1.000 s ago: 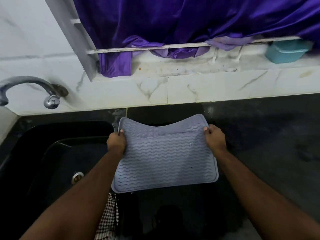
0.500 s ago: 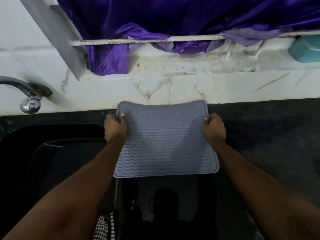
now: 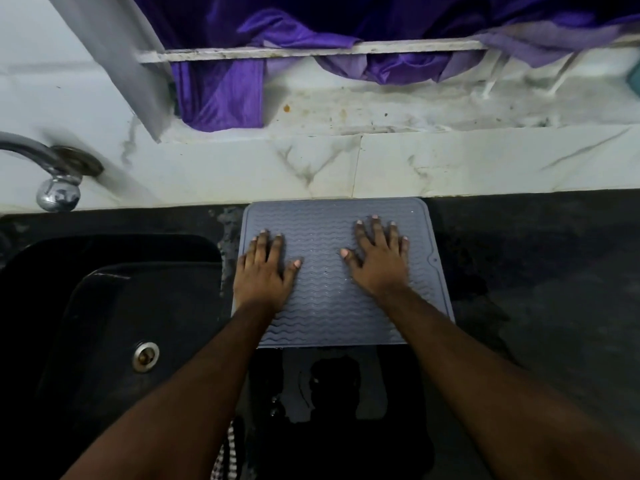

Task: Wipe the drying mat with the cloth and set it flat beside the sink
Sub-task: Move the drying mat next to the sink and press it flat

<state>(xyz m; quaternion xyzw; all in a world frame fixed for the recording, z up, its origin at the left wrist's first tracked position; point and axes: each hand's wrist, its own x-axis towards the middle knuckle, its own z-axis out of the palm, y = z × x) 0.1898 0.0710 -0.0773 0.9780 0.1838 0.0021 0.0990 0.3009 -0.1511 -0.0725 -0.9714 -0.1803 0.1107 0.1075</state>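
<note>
The drying mat (image 3: pixel 332 271), held up by its side edges half a second ago, now lies flat on the dark counter (image 3: pixel 536 289) at centre frame, just right of the sink (image 3: pixel 114 306). The left hand (image 3: pixel 265 271) and right hand (image 3: pixel 379 259) have let go; their straight, spread fingers press its ribbed top. A checked cloth (image 3: pixel 227 455) peeks in at the bottom edge.

dim, soft-edged frame, wide-angle bowing at the borders

purple curtain (image 3: pixel 221 95) hangs above the tap (image 3: pixel 57 181).
</note>
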